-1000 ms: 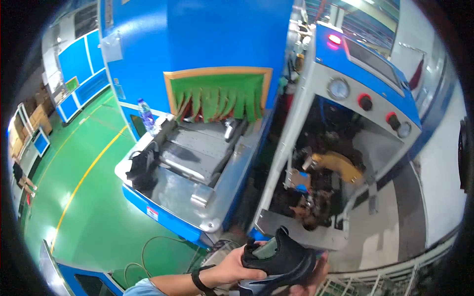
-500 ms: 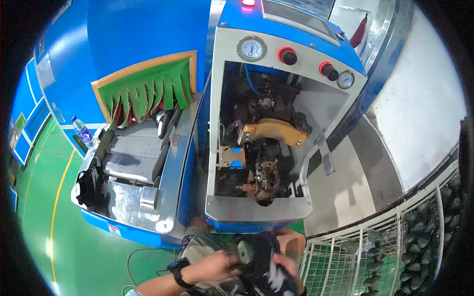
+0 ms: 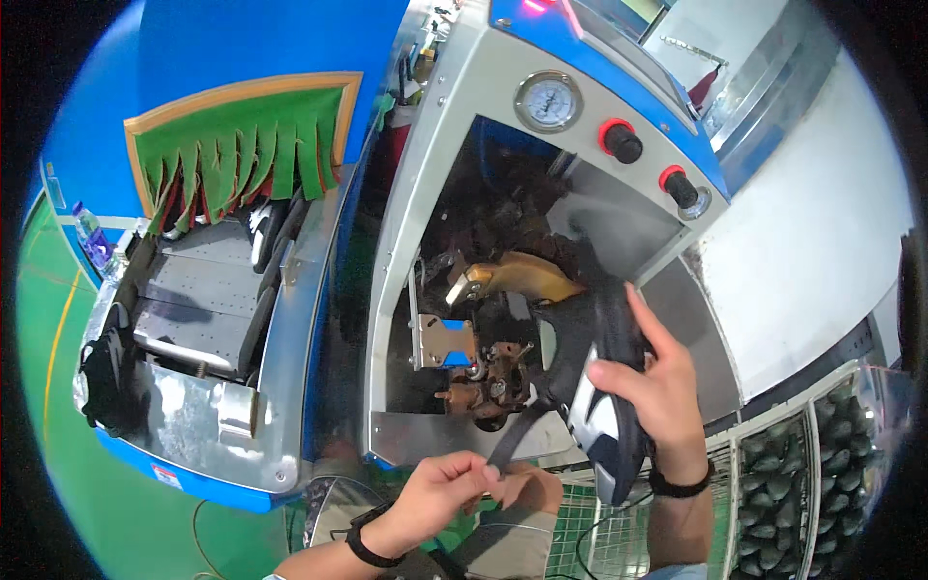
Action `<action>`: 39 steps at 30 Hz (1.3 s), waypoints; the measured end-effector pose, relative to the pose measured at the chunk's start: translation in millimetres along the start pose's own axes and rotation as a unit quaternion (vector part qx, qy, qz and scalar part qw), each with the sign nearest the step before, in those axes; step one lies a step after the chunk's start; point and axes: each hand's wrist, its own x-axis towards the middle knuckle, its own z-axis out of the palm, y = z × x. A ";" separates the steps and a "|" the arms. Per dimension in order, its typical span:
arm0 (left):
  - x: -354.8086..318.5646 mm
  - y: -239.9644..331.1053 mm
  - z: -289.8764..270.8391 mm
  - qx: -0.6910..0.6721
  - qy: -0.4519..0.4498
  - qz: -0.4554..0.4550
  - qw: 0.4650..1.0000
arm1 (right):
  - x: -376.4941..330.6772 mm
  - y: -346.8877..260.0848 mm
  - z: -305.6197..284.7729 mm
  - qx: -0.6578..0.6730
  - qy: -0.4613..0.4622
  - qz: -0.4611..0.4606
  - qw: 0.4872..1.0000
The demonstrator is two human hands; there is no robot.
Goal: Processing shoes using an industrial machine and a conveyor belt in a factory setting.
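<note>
My right hand (image 3: 662, 396) grips a black sneaker (image 3: 604, 348) with white and grey side patches. It is tilted in front of the opening of a grey and blue machine (image 3: 387, 319). A pale green piece (image 3: 548, 344), perhaps the top of a shoe last, shows at the sneaker's opening. Lower down, my left hand (image 3: 447, 493) pinches the end of a dark strap (image 3: 512, 435) that runs up toward the sneaker. Behind the sneaker, inside the machine, are a curved yellow pad (image 3: 522, 275) and a rusty metal clamp (image 3: 488, 387), both partly hidden.
At the left stands a conveyor (image 3: 193, 280) under a green fringed curtain (image 3: 232, 150), with black shoes (image 3: 108, 372) on it. A bottle (image 3: 94, 237) is by its far edge. A gauge (image 3: 548, 101) and knobs (image 3: 620, 140) top the machine. Wire racks (image 3: 725, 483) of dark lasts (image 3: 773, 493) stand right.
My right hand has lifted the sneaker from near my lap up to the machine opening. The left hand now draws out the strap, and the view has shifted closer to the machine.
</note>
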 end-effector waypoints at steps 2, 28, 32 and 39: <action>13.3 -1.8 -5.1 -0.092 0.021 -0.013 0.995 | 25.0 1.1 8.9 -0.148 -0.027 0.022 0.988; -17.9 -30.6 32.4 0.118 0.094 0.198 0.969 | -147.3 159.9 55.3 0.561 -0.053 0.214 0.798; -20.0 -26.7 37.3 0.260 0.113 0.278 0.918 | -161.5 121.7 76.4 0.646 -0.033 0.156 0.746; -24.6 -42.5 10.5 0.256 0.019 0.236 0.937 | -134.1 111.3 24.7 0.337 0.080 0.097 0.933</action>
